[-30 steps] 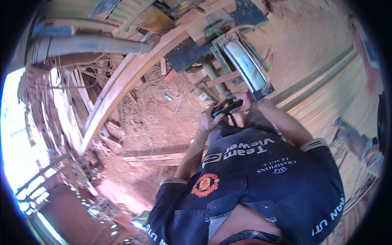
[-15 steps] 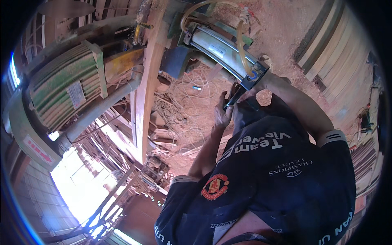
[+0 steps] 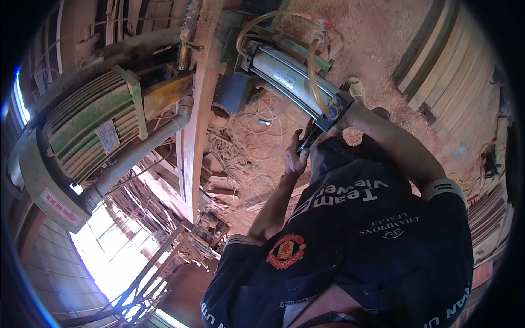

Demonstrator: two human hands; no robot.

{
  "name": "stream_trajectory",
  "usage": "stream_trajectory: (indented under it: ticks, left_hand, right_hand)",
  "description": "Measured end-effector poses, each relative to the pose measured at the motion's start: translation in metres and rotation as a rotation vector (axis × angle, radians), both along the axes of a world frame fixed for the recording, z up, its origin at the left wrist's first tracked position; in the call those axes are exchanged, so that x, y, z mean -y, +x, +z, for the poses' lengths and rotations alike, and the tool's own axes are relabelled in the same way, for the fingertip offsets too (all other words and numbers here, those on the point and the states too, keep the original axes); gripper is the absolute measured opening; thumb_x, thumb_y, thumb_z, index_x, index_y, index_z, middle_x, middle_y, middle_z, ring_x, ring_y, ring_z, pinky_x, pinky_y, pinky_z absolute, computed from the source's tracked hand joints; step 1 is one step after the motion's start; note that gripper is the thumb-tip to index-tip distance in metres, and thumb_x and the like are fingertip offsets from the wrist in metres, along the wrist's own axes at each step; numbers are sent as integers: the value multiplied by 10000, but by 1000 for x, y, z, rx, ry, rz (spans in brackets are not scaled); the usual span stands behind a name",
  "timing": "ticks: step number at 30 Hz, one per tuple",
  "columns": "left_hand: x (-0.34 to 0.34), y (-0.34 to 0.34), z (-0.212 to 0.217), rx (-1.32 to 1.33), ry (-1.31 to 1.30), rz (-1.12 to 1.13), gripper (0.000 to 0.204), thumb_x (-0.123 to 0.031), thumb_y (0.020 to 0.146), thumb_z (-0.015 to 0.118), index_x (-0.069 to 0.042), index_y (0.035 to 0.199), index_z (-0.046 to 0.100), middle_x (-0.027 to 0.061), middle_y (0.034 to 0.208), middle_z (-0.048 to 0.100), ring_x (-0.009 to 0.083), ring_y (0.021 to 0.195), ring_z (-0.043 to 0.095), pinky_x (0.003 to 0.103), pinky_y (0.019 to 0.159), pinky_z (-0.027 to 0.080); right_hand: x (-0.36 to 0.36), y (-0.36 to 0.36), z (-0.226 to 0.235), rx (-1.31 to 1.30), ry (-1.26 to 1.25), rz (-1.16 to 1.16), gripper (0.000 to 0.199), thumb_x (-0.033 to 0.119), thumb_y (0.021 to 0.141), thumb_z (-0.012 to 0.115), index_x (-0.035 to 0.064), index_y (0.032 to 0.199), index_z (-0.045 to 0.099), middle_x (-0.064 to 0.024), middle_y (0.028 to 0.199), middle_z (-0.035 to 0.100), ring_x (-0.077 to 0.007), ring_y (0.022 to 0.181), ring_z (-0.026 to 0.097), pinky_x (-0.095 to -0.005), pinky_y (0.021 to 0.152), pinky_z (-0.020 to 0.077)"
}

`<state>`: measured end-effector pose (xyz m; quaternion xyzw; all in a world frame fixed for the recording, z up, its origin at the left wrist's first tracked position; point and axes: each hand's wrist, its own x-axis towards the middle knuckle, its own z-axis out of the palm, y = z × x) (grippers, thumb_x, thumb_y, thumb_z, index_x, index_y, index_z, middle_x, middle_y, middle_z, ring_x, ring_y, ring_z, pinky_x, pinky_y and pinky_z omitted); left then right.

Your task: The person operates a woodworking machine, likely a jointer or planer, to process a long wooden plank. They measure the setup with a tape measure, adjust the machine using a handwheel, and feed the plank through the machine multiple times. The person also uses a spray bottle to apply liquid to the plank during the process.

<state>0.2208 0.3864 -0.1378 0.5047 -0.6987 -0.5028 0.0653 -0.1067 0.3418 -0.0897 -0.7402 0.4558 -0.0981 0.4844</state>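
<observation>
A pneumatic cylinder (image 3: 290, 76) with silvery tie rods and a pale label lies slanted in front of me. From its near end block a flat dark bar (image 3: 310, 138) sticks out toward my body. My left hand (image 3: 295, 159) is at the lower end of this bar, thumb on one side and fingers on the other, closed around it. My right hand (image 3: 345, 117) reaches in from the right against the cylinder's near end; its fingers are mostly hidden behind the end block. A yellowish air hose (image 3: 311, 76) loops from the fitting on that end.
A green ribbed motor (image 3: 93, 120) and a grey pipe (image 3: 142, 156) stand at the left, beside an upright wooden beam (image 3: 191, 147). Tangled cords (image 3: 235, 150) lie on the sawdust-covered floor. Stacked boards (image 3: 459, 82) lie at the right. Wood scraps pile up near the bright opening.
The view has shifted slightly, and the cylinder's near end sits a little further left and lower. My left hand's thumb has slid toward the bar's lower end. Both hands stay at the cylinder.
</observation>
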Motion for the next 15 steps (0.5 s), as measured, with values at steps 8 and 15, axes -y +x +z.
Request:
stream_trajectory:
  ticks: [8, 15]
  left_hand:
    - [-1, 0, -2, -14, -15, 17, 1015, -823, 936, 505, 11, 1512, 459, 143, 813, 673, 264, 738, 672, 402, 679, 512]
    - [-2, 1, -1, 4, -12, 8, 1022, -836, 929, 493, -2, 1519, 456, 172, 861, 700, 315, 798, 715, 420, 717, 540]
  right_hand:
    - [-4, 13, -25, 6, -80, -31, 773, 799, 761, 745, 104, 1100, 747, -105, 1127, 753, -339, 1072, 700, -436, 941, 563]
    - [-5, 9, -17, -124, -52, 26, 826, 850, 756, 701, 109, 1119, 747, -104, 1137, 754, -327, 1081, 703, -433, 944, 561]
